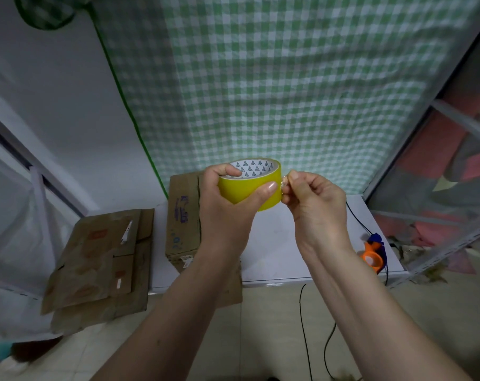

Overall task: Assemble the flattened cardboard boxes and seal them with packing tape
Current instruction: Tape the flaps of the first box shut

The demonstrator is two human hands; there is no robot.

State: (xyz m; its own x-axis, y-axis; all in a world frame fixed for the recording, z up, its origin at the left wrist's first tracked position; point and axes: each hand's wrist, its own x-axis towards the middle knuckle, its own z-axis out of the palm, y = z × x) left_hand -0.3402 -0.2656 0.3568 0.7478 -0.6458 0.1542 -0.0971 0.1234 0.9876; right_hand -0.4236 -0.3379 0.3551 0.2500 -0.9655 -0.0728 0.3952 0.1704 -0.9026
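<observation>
A yellow roll of packing tape [249, 185] is held up in front of me, its white core printed with small triangles. My left hand [227, 199] grips the roll, fingers inside the core and thumb across the outside. My right hand [313, 199] pinches the loose clear end of the tape at the roll's right edge. Behind my left hand an assembled cardboard box [182, 221] stands on the white table [274, 243]. A stack of flattened cardboard boxes [101, 265] lies to the left, lower down.
An orange and blue tape dispenser [374, 255] lies at the table's right edge with black cables [304, 325] trailing to the tiled floor. A green checked curtain [274, 78] hangs behind. Metal shelving [453, 243] stands right; a white plastic bag [16, 229] hangs left.
</observation>
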